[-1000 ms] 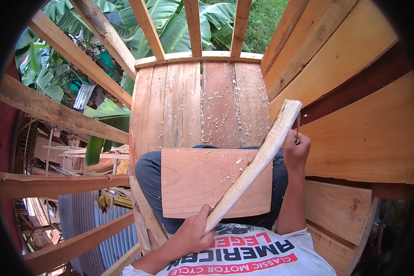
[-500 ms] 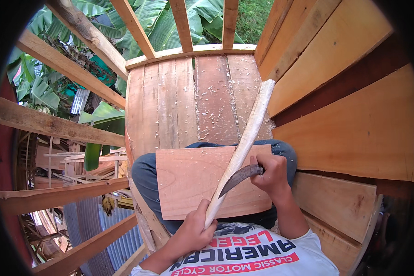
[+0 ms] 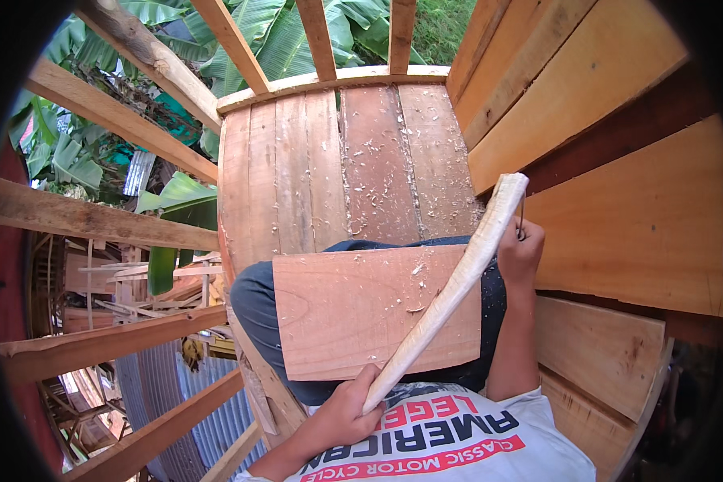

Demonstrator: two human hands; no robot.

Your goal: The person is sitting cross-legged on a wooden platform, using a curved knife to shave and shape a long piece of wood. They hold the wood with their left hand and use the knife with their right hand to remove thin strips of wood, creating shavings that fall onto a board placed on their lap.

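A long pale stick (image 3: 450, 291), peeled and slightly bent, slants across my lap from lower left to upper right. My left hand (image 3: 350, 411) is closed round its near end, close to my shirt. By the stick's far end my right hand (image 3: 520, 255) is wrapped round the handle of a curved knife. Only a thin dark line of the knife blade (image 3: 523, 207) shows, almost edge-on beside the stick; whether it touches the wood I cannot tell. Under the stick a flat wooden board (image 3: 337, 313) rests across my crossed legs, with a few shavings on it.
Pale shavings lie over the plank floor (image 3: 297, 177) ahead. A railing of wooden slats (image 3: 104, 221) runs along the left and far sides, with banana leaves (image 3: 277, 44) beyond. Close on the right stands a plank wall (image 3: 635, 217).
My right hand has moved the knife away from me, from the stick's middle to its far end. The stick's far end has swung right and nearer. A few more shavings lie on the board.
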